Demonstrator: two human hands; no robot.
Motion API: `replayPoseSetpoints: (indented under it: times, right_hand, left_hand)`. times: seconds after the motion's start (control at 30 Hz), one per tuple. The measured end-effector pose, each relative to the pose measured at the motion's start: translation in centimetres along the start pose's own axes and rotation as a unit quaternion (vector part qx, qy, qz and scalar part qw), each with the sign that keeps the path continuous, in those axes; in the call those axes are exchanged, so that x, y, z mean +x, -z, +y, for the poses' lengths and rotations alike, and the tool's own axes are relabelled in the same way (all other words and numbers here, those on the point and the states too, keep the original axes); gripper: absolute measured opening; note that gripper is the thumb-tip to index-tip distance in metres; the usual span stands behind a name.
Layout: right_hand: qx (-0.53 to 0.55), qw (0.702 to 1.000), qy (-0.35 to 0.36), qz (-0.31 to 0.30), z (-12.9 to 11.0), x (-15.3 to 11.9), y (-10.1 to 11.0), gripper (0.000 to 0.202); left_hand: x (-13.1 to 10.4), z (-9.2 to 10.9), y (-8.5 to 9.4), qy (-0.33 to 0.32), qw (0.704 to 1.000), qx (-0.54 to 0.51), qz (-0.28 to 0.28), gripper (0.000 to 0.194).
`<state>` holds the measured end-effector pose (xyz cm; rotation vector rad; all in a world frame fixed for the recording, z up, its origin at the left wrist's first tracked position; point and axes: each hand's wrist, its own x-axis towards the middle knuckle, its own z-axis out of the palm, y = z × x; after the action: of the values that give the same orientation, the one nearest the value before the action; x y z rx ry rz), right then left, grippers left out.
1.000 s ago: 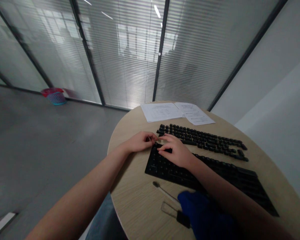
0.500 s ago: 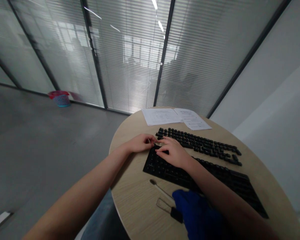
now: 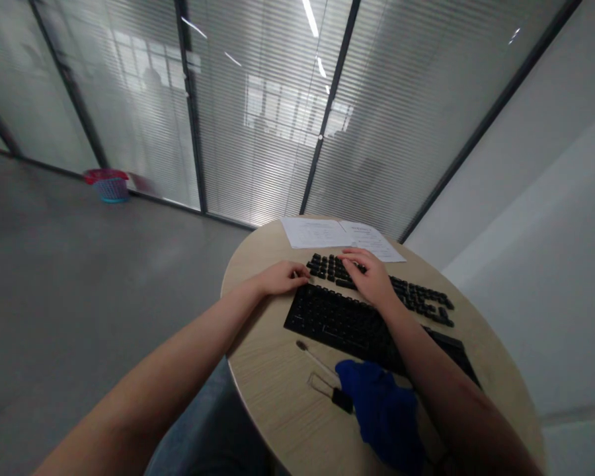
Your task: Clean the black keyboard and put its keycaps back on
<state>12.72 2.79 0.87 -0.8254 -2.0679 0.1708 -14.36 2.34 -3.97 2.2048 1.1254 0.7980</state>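
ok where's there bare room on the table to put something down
One bare patch of table lies between the left hand, the papers and the far-left edge; another between the keyboard, the brush and the near-left edge. It is crowded where the right hand is over the keys, just beyond the keyboard, and where the cloth meets the wire tool.

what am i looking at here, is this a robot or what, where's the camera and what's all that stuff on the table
No robot: these are a person's bare hands, seen from a camera worn on their head, looking forward and down. On the round wooden table lies a black keyboard, with loose keycaps in rows beyond it and printed papers behind. Nearer are a small brush, a wire keycap puller and a blue cloth. The left hand is by the keyboard's far left corner; the right hand is over the keycaps. Whether either holds anything isn't clear.
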Motion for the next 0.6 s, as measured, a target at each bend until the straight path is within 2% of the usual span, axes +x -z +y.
replayPoseSetpoints:
  times: [0.13, 0.3, 0.43, 0.6]
  right_hand:
    - [-0.026, 0.999, -0.030, -0.001, 1.2, 0.2, 1.6, 0.024]
    - [-0.092, 0.990, -0.089, -0.057, 4.2, 0.9, 1.7, 0.023]
    - [-0.185, 0.964, -0.143, -0.127, 6.4, 3.4, 0.9, 0.021]
    - [-0.226, 0.943, -0.164, -0.183, 8.1, 6.3, -1.6, 0.018]
  left_hand:
    - [0.1, 0.4, -0.3, -0.005, 1.000, 0.021, 0.000, 0.031]
    - [0.3, 0.5, -0.6, 0.004, 0.999, 0.047, 0.007, 0.033]
    - [0.3, 0.6, -0.6, 0.008, 0.998, 0.057, 0.006, 0.029]
    - [0.3, 0.8, -0.5, -0.003, 0.998, 0.058, -0.003, 0.025]
